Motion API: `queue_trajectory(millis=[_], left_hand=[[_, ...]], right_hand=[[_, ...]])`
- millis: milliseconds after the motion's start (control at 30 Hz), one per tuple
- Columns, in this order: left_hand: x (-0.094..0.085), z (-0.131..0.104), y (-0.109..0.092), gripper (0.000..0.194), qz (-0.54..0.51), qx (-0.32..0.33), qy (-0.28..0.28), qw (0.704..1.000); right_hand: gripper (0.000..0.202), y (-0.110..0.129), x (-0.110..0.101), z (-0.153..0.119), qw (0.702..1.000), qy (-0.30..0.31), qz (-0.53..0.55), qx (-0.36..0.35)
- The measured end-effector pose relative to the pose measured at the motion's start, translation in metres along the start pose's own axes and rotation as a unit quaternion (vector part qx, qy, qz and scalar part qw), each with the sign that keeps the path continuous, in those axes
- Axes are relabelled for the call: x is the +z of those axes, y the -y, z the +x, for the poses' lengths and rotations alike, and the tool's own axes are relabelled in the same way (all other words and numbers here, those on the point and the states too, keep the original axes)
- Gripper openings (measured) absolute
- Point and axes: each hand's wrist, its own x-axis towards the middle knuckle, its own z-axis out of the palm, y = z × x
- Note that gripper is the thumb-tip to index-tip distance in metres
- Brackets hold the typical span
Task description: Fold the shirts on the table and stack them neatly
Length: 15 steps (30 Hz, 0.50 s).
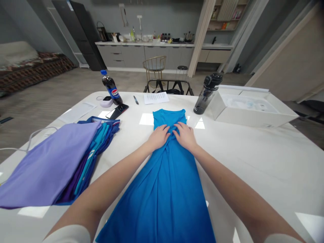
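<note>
Touching blue dress (174, 189) at waist, center of frame, with left hand (160, 136) and right hand (186, 136) side by side. Grip: fingers slightly spread on cloth, can't tell if pinching. Laid out on white worktop (243, 162), neckline toward top, skirt running off bottom edge. At left, clothes pile (55, 158), lavender on top. Upper left, cola bottle (109, 85), phone (117, 111). Upper right, water bottle (204, 96) beside white box (248, 118).
</note>
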Motion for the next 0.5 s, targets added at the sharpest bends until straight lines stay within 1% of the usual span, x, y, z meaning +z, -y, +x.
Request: queue_trajectory(millis=[33, 100, 200, 333, 433, 500], left_hand=[[0.002, -0.011, -0.005, 0.053, 0.003, -0.009, 0.019, 1.0], [0.006, -0.029, -0.014, 0.059, 0.018, -0.037, 0.048, 0.998], [0.013, -0.044, -0.021, 0.064, 0.04, -0.061, 0.057, 0.996], [0.015, -0.046, -0.023, 0.066, 0.052, -0.073, 0.051, 0.995], [0.01, -0.045, -0.027, 0.064, 0.05, -0.074, 0.047, 0.995], [0.005, -0.05, -0.032, 0.061, 0.046, -0.08, 0.026, 0.995]], right_hand=[[0.046, 0.006, 0.001, -0.015, 1.0, 0.026, -0.003, -0.012], [0.05, 0.014, 0.003, -0.04, 0.998, 0.064, -0.016, -0.004], [0.056, 0.019, 0.007, -0.063, 0.996, 0.087, -0.031, 0.019], [0.059, 0.019, 0.011, -0.07, 0.996, 0.079, -0.038, 0.035], [0.059, 0.02, 0.012, -0.068, 0.996, 0.075, -0.04, 0.039], [0.059, 0.02, 0.011, -0.068, 0.996, 0.074, -0.039, 0.037]])
